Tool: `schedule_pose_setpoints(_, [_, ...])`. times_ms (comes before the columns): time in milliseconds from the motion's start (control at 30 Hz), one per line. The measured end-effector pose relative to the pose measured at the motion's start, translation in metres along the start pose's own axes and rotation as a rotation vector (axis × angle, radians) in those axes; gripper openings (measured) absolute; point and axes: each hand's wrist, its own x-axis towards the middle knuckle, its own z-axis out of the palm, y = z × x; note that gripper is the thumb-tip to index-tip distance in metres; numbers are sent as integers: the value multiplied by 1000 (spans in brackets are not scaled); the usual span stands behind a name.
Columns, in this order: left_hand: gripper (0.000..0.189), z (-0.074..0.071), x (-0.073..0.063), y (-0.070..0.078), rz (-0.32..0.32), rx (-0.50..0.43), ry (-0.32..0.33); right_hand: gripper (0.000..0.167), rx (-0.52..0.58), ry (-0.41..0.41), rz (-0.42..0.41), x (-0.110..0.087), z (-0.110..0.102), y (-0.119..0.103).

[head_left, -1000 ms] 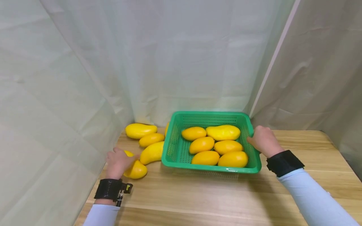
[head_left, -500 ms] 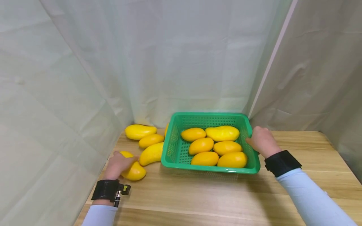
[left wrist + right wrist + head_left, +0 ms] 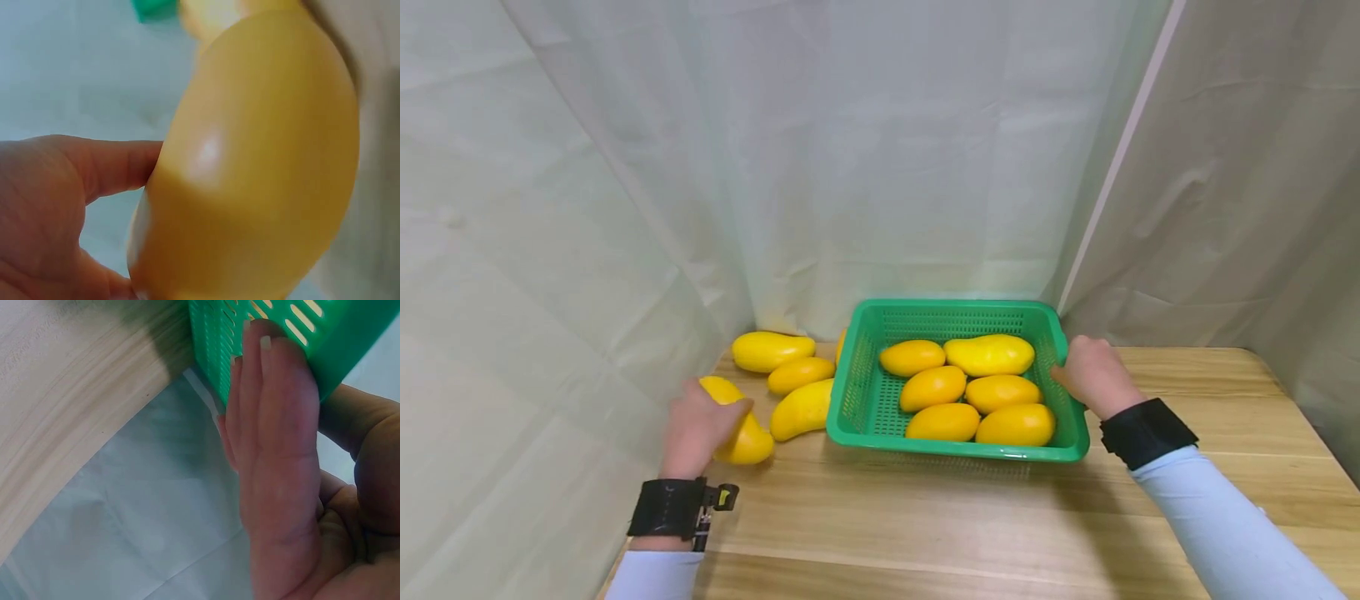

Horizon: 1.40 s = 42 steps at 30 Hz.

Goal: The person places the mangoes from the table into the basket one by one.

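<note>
Left hand (image 3: 695, 427) gripping a mango (image 3: 747, 440) between thumb and fingers near the left edge of the table (image 3: 925, 508), seemingly held about its girth for a secure one-handed grasp; whether the mango clears the table cannot be told. Its skin is smooth, glossy and orange-yellow, its form plump and slightly curved. Right hand (image 3: 1097, 375) clasping the right rim of the green perforated basket (image 3: 955, 447), presumably to steady it. Six mangoes (image 3: 933, 389) lie inside; loose mangoes (image 3: 802, 410) lie beside its left edge.

Held mango (image 3: 748, 442): partly covered by left hand (image 3: 692, 429); rear mango (image 3: 841, 343): mostly hidden behind green basket (image 3: 958, 449).
</note>
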Motion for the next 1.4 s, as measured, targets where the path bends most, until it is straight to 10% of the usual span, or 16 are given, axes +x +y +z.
schedule_pose_setpoints(333, [101, -22, -27, 65, 260, -77, 257, 26, -8, -3, 8, -1, 0, -1])
schedule_pose_setpoints(767, [95, 7, -49, 150, 479, -87, 253, 26, -24, 4, -4, 0, 1, 0])
schedule_pose_setpoints(1400, [88, 76, -51, 177, 583, 62, 121, 26, -51, 10, -18, 2, 0, 0])
